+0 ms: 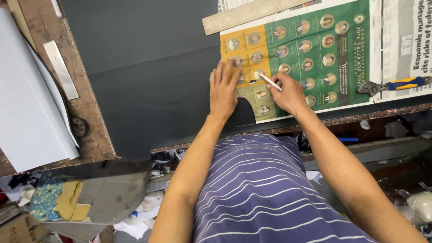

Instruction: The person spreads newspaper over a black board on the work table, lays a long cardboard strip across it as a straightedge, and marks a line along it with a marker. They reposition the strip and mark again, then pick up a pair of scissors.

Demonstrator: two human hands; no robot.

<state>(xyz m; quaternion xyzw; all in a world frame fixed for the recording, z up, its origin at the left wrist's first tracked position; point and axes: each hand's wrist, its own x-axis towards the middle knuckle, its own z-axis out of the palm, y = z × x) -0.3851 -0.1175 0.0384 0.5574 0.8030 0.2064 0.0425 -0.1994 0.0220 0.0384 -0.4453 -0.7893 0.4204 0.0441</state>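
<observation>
Workshop, worn wooden bench (92,135), adjustable wrench (396,84), scraps underneath

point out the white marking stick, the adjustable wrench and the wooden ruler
white marking stick (271,82), head view, mid-shaft
adjustable wrench (407,83), head view, blue and yellow handle
wooden ruler (243,15), head view, middle of its face

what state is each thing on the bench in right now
left hand: flat, pressing the newspaper pattern
right hand: gripping white chalk, tip on the paper
newspaper pattern: spread flat over dark sheet
adjustable wrench: lying untouched
wooden ruler: lying flat
</observation>
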